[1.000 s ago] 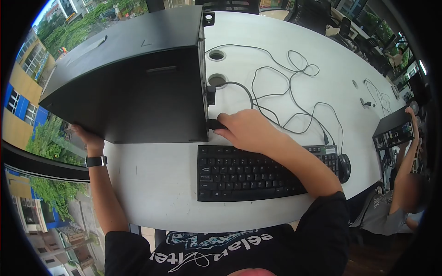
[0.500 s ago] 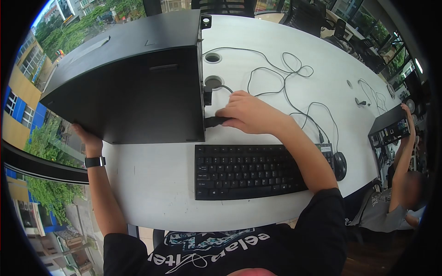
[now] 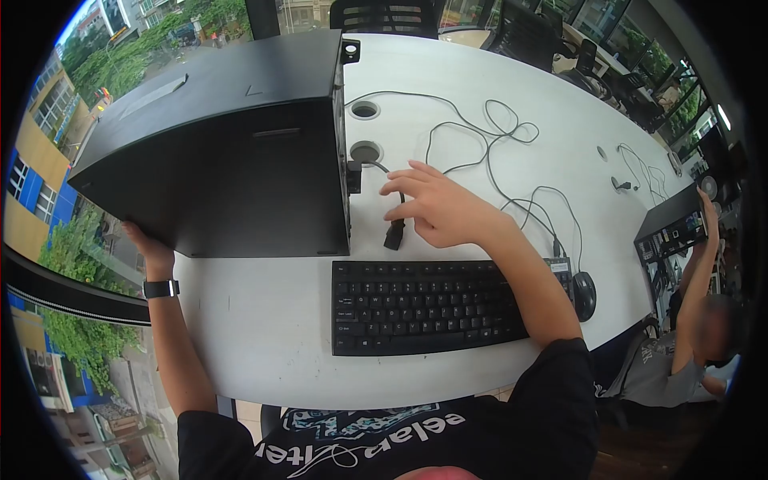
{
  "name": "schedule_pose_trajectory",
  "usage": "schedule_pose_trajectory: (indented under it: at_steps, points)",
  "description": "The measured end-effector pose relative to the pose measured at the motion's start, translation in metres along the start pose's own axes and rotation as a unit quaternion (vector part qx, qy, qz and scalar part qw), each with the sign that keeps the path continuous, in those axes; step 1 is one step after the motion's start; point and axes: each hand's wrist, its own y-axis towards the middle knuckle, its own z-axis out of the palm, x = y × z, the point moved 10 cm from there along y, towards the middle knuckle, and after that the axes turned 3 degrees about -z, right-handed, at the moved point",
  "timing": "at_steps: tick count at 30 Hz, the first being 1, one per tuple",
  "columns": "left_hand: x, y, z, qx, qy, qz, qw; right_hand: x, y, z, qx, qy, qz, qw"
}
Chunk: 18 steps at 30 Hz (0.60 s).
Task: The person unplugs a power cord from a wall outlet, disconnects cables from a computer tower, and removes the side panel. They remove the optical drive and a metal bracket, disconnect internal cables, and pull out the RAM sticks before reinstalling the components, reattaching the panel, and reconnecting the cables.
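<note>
A window left of the left hand overlooks trees and buildings. Black office chairs stand beyond the right hand.

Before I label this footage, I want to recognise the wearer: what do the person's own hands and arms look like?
The left hand and right hand are ungloved. Short black sleeves; a dark band with a silvery clasp circles the left wrist.
</note>
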Motion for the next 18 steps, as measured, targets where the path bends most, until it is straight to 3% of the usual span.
schedule_pose_trajectory:
  at_steps: [4, 6, 7, 9, 10, 12, 15, 16, 18]
  points:
    - [0.000, 0.000, 0.001, 0.001, 0.001, -0.001, 1.000, -0.009, 0.003, -0.018, -0.065, 0.009, 0.036, 0.997]
    - [0.001, 0.002, -0.002, -0.012, -0.002, -0.003, 1.000, -0.055, -0.007, -0.043, -0.140, -0.031, 0.239, 0.960]
    - [0.003, 0.002, -0.003, -0.016, 0.001, -0.008, 1.000, -0.071, -0.001, -0.044, -0.138, -0.033, 0.236, 0.961]
    - [0.003, -0.002, -0.006, -0.023, 0.004, -0.014, 1.000, -0.135, -0.012, -0.051, -0.149, -0.178, 0.388, 0.892]
    - [0.001, -0.004, -0.002, -0.011, 0.014, -0.013, 1.000, -0.148, -0.010, -0.044, -0.149, -0.177, 0.391, 0.891]
    - [-0.002, -0.002, 0.007, 0.009, 0.020, -0.007, 1.000, -0.188, -0.020, 0.003, 0.018, -0.095, 0.504, 0.858]
    - [-0.001, 0.000, 0.009, 0.032, 0.005, 0.023, 0.999, -0.187, -0.003, 0.017, 0.025, -0.189, 0.459, 0.868]
    - [0.007, 0.002, 0.000, 0.016, 0.005, -0.007, 1.000, -0.188, -0.001, 0.019, 0.028, -0.191, 0.453, 0.870]
    - [0.015, 0.002, -0.012, -0.004, 0.005, -0.037, 0.999, -0.160, 0.019, -0.010, -0.169, 0.045, 0.344, 0.923]
